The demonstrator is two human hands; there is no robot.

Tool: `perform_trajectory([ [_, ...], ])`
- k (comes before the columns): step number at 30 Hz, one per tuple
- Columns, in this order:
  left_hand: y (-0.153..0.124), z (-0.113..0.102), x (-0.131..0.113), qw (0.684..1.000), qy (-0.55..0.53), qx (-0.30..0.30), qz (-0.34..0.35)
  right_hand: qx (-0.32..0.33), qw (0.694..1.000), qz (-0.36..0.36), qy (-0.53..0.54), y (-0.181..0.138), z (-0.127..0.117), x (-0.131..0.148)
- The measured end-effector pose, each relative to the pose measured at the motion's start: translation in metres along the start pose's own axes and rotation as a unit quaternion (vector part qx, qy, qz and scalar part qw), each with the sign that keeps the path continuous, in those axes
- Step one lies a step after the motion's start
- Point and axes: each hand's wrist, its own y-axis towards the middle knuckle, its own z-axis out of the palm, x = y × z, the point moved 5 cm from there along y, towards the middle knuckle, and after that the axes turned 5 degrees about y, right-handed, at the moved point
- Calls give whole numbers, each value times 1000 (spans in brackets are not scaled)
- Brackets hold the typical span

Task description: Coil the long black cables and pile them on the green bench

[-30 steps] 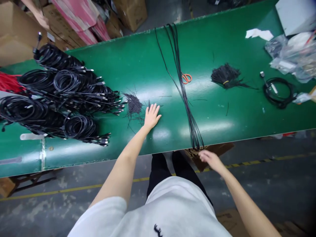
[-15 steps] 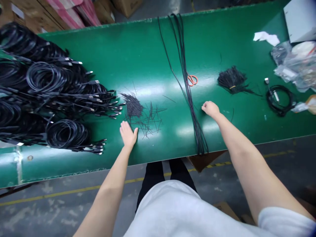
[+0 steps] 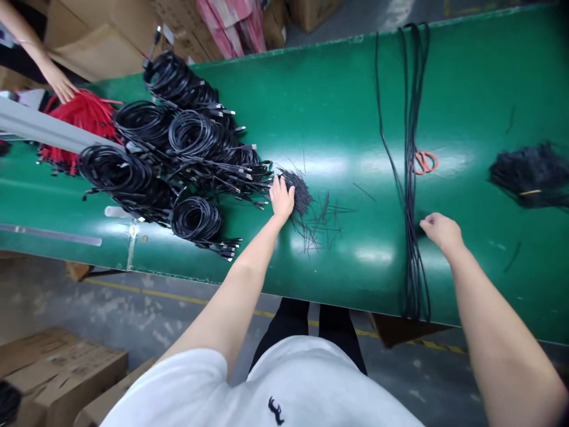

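"Black strips (image 3: 299, 193) lie in a heap on the green counter (image 3: 347, 89), just right of the coiled black cables (image 3: 195, 219). Where's the left hand (image 3: 281, 200)?"

"At the heap's left edge, seemingly touching it. That grip is loosely spread, thumb apart from the fingers."

"And the right hand (image 3: 442, 231)?"

"Just right of the long black cords (image 3: 411, 196), which run across the counter from far edge to near edge. Its grip is pressed together, fingers curled in; I can't tell whether it pinches anything."

"What's beside the cords?"

"Orange handles (image 3: 425, 162), showing on their right side. Farther right lies a 2nd dark bundle (image 3: 528, 172) with 1 yellow band (image 3: 530, 192)."

"Anything at the far left?"

"1 co-worker's hand (image 3: 63, 88) on the red cables (image 3: 91, 112)."
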Motion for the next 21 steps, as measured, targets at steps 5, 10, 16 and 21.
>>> perform_trajectory([
  [5, -25, 25, -32, 996, -84, 29, 25, -69, 990, -110, 60, -25, 5, 50],
  [10, -36, 32, -55, 975, -219, -27, -7, -103, 948, -259, 154, 6, 36, 135],
  [16, -114, 7, -47, 985, -146, -69, 58, -61, 892, -366, 260, 27, 85, 228],
  [21, -216, 23, -36, 975, 99, 120, 160, 37, 892, -417, 173, 27, 113, 332],
])
